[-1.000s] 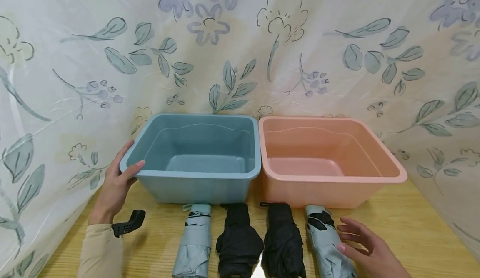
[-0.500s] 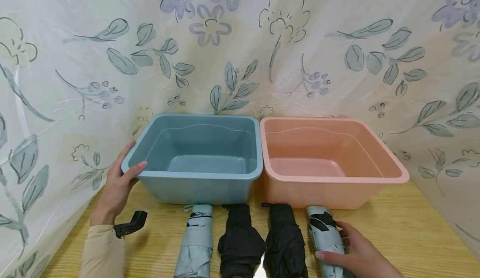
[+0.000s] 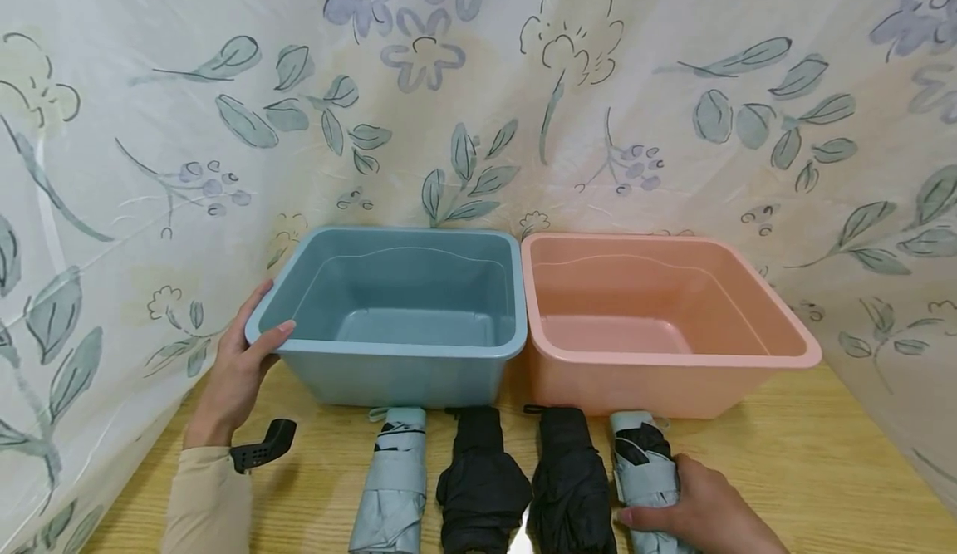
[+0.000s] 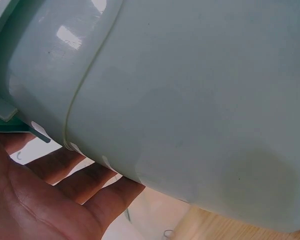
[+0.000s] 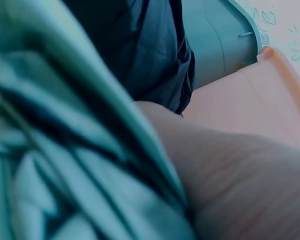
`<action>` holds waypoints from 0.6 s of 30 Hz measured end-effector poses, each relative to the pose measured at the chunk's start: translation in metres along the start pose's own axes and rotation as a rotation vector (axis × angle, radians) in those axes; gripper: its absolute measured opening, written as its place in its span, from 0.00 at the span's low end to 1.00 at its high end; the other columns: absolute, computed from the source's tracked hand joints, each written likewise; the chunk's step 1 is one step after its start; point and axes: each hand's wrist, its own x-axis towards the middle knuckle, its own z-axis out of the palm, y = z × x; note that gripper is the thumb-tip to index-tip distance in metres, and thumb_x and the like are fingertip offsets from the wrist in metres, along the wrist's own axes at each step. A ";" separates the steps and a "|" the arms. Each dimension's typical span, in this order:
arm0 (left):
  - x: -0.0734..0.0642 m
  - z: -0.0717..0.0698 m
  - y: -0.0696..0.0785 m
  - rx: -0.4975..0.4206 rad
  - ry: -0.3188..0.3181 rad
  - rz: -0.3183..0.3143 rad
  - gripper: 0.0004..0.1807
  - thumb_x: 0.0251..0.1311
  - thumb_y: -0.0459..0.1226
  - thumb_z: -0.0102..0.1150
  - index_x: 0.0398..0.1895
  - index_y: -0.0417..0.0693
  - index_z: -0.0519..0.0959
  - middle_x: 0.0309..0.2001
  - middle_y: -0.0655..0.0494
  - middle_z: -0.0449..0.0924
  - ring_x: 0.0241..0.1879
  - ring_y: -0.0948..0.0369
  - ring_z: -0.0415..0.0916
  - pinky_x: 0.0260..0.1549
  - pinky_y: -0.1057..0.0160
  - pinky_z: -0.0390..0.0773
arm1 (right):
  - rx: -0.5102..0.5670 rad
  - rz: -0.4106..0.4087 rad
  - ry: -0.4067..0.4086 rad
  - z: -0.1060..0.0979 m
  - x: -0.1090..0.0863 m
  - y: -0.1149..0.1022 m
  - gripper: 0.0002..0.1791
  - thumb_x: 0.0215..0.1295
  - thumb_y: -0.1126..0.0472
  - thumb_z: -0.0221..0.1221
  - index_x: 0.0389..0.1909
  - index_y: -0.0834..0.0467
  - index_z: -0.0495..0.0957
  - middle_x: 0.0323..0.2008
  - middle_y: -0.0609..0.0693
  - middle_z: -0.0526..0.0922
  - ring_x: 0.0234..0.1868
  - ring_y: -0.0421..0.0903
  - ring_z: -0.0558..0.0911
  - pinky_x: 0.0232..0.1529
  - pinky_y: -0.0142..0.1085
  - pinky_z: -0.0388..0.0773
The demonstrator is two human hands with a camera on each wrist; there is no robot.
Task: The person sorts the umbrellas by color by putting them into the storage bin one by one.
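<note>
My left grip [image 3: 230, 375] pinches the blue tub [image 3: 396, 378] (likely for steadiness); my right grip [image 3: 695, 504] clasps the rightmost folded umbrella [image 3: 649, 481].

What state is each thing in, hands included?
Blue bin: upright, uncovered
Pink bin: upright, uncovered
Left pale umbrella: folded, lying on table
Left black umbrella: folded, lying on table
Right black umbrella: folded, lying on table
Right pale umbrella: folded, gripped
Left hand: grips blue bin's rim
Right hand: grips right pale umbrella
</note>
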 end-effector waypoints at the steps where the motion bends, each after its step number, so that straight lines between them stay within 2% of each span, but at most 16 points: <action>1: 0.000 0.000 0.000 -0.001 0.000 0.001 0.39 0.76 0.38 0.52 0.83 0.63 0.47 0.78 0.36 0.41 0.70 0.43 0.53 0.50 0.76 0.72 | 0.013 0.000 0.001 0.000 0.000 0.000 0.44 0.49 0.42 0.77 0.50 0.74 0.70 0.33 0.53 0.78 0.31 0.48 0.78 0.32 0.42 0.76; 4: 0.001 0.000 0.000 0.000 0.001 0.000 0.38 0.76 0.39 0.52 0.83 0.64 0.47 0.78 0.37 0.41 0.70 0.44 0.53 0.50 0.76 0.72 | 0.022 0.015 0.001 0.000 0.000 0.001 0.42 0.48 0.42 0.77 0.48 0.72 0.72 0.32 0.53 0.78 0.30 0.48 0.79 0.31 0.43 0.76; 7: 0.001 0.000 0.000 0.002 0.001 0.000 0.38 0.76 0.39 0.52 0.83 0.64 0.47 0.78 0.37 0.41 0.70 0.43 0.53 0.50 0.76 0.72 | -0.001 0.051 -0.001 -0.003 0.003 0.004 0.51 0.47 0.39 0.77 0.53 0.76 0.68 0.34 0.54 0.79 0.32 0.49 0.78 0.33 0.44 0.77; 11: 0.001 0.001 0.000 0.003 0.002 -0.003 0.39 0.76 0.39 0.52 0.83 0.64 0.47 0.78 0.36 0.42 0.70 0.43 0.53 0.50 0.76 0.71 | 0.019 0.088 -0.012 -0.007 0.008 0.010 0.61 0.46 0.36 0.77 0.61 0.80 0.60 0.41 0.57 0.79 0.36 0.50 0.77 0.39 0.47 0.77; 18: 0.001 0.001 -0.001 -0.008 0.007 0.000 0.38 0.76 0.38 0.52 0.83 0.64 0.47 0.77 0.36 0.43 0.69 0.45 0.55 0.51 0.76 0.71 | 0.059 0.077 -0.030 -0.008 0.013 0.015 0.60 0.49 0.38 0.76 0.64 0.80 0.58 0.45 0.60 0.79 0.40 0.53 0.77 0.42 0.49 0.77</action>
